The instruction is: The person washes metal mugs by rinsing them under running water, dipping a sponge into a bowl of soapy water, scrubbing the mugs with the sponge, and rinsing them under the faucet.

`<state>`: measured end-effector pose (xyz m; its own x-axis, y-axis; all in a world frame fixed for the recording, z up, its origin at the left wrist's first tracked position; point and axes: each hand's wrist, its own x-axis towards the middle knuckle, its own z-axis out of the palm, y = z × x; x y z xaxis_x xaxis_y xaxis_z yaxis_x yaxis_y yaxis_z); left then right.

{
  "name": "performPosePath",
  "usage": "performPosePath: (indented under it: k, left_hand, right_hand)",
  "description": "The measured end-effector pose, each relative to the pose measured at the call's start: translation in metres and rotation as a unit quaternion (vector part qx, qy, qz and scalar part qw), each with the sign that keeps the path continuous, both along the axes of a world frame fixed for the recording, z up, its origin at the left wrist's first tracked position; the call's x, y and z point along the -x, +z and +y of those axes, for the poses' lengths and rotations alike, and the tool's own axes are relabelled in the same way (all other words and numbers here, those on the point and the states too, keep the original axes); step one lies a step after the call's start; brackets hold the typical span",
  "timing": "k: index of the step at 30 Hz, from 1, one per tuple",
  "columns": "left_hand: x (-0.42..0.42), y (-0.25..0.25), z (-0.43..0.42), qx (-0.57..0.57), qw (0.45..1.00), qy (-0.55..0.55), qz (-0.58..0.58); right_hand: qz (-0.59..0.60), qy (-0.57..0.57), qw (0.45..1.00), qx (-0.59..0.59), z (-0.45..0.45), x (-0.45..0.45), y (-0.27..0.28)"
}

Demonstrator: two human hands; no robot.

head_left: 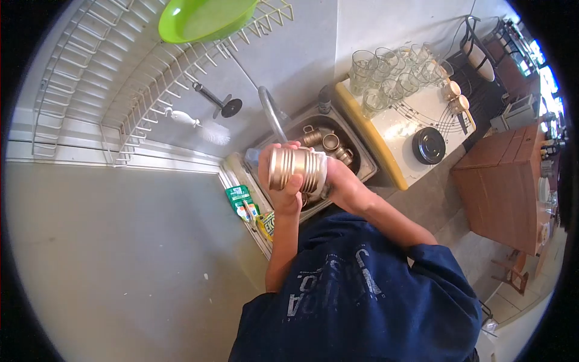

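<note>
A copper-coloured ribbed metal mug (288,169) lies sideways above the near part of the sink, with my left hand (291,192) wrapped round it and the thumb on its side. At the mug's right end is my right hand (339,178), its fingers mostly hidden behind the mug. Something white (323,169), sponge or foam, shows between that hand and the mug; I cannot tell which. Below, the metal sink (369,172) holds several similar mugs (330,142), some with handles showing. A curved tap (269,111) reaches over the sink.
Several clear glasses (386,75) crowd the counter (398,130) at right, beside a black round lid-like item (429,145) and two small cups (455,98). Left of the sink lie a green packet (240,199) and a yellow packet (265,225). A wire rack (157,90) holds a green bowl (208,21).
</note>
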<state>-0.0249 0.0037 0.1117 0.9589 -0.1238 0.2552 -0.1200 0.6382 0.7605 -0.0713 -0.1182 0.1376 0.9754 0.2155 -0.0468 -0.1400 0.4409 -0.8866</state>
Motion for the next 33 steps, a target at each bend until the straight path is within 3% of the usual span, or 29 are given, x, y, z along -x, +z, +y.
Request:
performPosePath:
  k: [2,3,4,10,12,14,16,17,19,22,23,24,26,27,28,30,31,33]
  left_hand:
    - [0.002,0.001,0.0,0.001,0.999,0.049,0.009]
    - [0.0,-0.004,0.0,-0.075,0.99,0.111,-0.032]
    - [0.0,-0.007,0.002,-0.075,0.99,0.115,-0.032]
    - [-0.007,-0.006,0.02,-0.063,0.976,0.21,0.006]
    - [-0.01,-0.007,0.019,-0.107,0.961,0.253,-0.006]
    - [-0.007,-0.003,0.012,-0.04,0.983,0.174,0.035]
    - [-0.004,0.005,0.005,-0.01,0.981,0.169,0.098]
    - [-0.004,0.007,0.006,0.022,0.979,0.134,0.151]
    - [-0.002,0.027,0.007,0.119,0.966,0.043,0.224]
    - [-0.007,0.02,0.015,0.032,0.987,0.064,0.146]
    - [-0.006,0.02,0.014,0.03,0.984,0.049,0.169]
    - [-0.004,0.02,0.011,0.031,0.984,0.052,0.17]
    - [0.001,0.031,0.0,-0.001,0.985,0.032,0.17]
    - [0.002,0.026,-0.001,-0.031,0.984,0.039,0.173]
    - [0.001,0.03,-0.002,-0.028,0.984,0.041,0.174]
    - [-0.004,0.044,0.001,0.142,0.958,-0.066,0.239]
    - [-0.004,0.051,0.005,0.127,0.961,-0.086,0.231]
    - [-0.005,0.044,0.011,0.104,0.963,-0.071,0.238]
  right_hand:
    - [-0.044,-0.037,0.998,-0.005,-0.001,0.0,0.015]
    - [-0.03,-0.023,0.999,0.039,-0.007,-0.003,0.012]
    - [-0.018,-0.008,0.996,0.083,-0.013,-0.004,0.01]
    - [0.011,-0.059,0.996,0.069,-0.037,0.001,0.025]
    - [-0.073,-0.202,0.938,0.273,-0.036,0.0,0.044]
    - [-0.157,-0.212,0.911,0.317,-0.022,-0.005,0.047]
    - [-0.329,-0.163,0.853,0.371,-0.008,-0.018,0.043]
    - [-0.331,-0.162,0.852,0.372,-0.008,-0.016,0.043]
    - [-0.448,-0.133,0.773,0.429,-0.007,-0.014,0.044]
    - [-0.533,-0.075,0.737,0.409,-0.023,-0.014,0.035]
    - [-0.498,-0.067,0.785,0.361,-0.027,-0.017,0.035]
    - [-0.499,-0.064,0.786,0.359,-0.026,-0.019,0.036]
    - [-0.32,-0.101,0.89,0.309,-0.02,-0.022,0.048]
    - [-0.372,-0.111,0.845,0.367,-0.016,-0.026,0.059]
    - [-0.373,-0.108,0.845,0.368,-0.016,-0.025,0.065]
    - [-0.482,-0.05,0.759,0.435,-0.016,-0.022,0.073]
    - [-0.52,-0.039,0.736,0.433,-0.018,-0.021,0.068]
    - [-0.538,-0.021,0.745,0.394,-0.034,-0.024,0.045]
